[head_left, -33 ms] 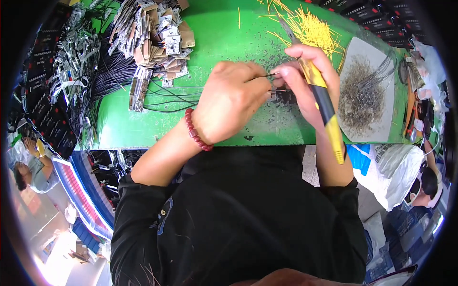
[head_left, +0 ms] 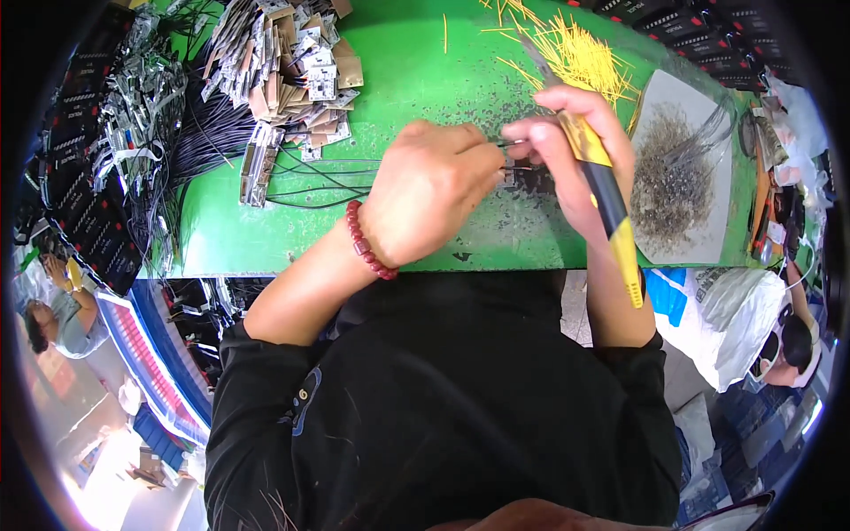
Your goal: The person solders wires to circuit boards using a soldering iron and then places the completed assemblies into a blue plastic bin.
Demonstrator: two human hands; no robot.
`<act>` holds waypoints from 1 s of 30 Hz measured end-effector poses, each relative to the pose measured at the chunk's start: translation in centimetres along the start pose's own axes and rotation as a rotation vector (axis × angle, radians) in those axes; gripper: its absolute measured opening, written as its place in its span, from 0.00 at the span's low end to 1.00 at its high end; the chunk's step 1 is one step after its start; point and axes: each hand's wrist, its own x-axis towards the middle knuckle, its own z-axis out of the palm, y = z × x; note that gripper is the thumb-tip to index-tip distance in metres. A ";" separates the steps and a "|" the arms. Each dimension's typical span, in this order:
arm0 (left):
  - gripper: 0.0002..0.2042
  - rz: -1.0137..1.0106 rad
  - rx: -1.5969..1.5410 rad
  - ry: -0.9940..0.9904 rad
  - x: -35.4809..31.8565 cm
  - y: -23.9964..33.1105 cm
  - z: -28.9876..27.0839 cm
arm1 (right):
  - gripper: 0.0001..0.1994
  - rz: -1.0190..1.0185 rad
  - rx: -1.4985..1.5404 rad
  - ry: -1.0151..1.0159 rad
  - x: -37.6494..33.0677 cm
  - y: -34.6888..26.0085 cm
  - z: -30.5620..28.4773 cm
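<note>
Nothing has shifted: left hand [head_left: 431, 196] pinches thin wires [head_left: 310, 181], right hand [head_left: 567, 150] apparently grips yellow-handled pliers [head_left: 606, 199].

Green table [head_left: 416, 80]. Heap of small circuit boards [head_left: 288, 66], upper left. Bundle of black wires [head_left: 199, 137], beside heap. Scattered yellow wire pieces [head_left: 580, 53], upper right. White tray [head_left: 686, 97] of grey wire offcuts [head_left: 660, 181], right. White plastic bag [head_left: 726, 314], lower right.
</note>
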 end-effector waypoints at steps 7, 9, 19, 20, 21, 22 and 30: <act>0.04 -0.082 -0.033 0.020 -0.3 0.5 0.0 | 0.17 -0.303 -0.262 0.020 -2.6 1.3 -0.5; 0.03 -0.094 -0.101 0.087 -0.3 0.7 0.1 | 0.16 -0.351 -0.275 0.030 -2.7 1.8 -0.4; 0.03 -0.200 -0.243 0.197 -0.8 0.5 1.1 | 0.16 -0.269 -0.049 0.122 -3.5 2.7 0.0; 0.03 -0.196 -0.243 0.207 -0.8 0.4 1.1 | 0.17 -0.288 -0.084 0.056 -3.7 2.6 -0.2; 0.03 -0.192 -0.244 0.217 -0.9 0.4 1.1 | 0.17 -0.310 -0.133 0.038 -3.8 2.5 -0.1; 0.03 -0.194 -0.245 0.219 -0.9 0.5 1.1 | 0.17 -0.333 -0.181 0.020 -3.8 2.6 -0.1; 0.02 -0.203 -0.265 0.235 -1.1 0.4 1.2 | 0.18 -0.268 -0.192 0.070 -4.0 2.6 0.0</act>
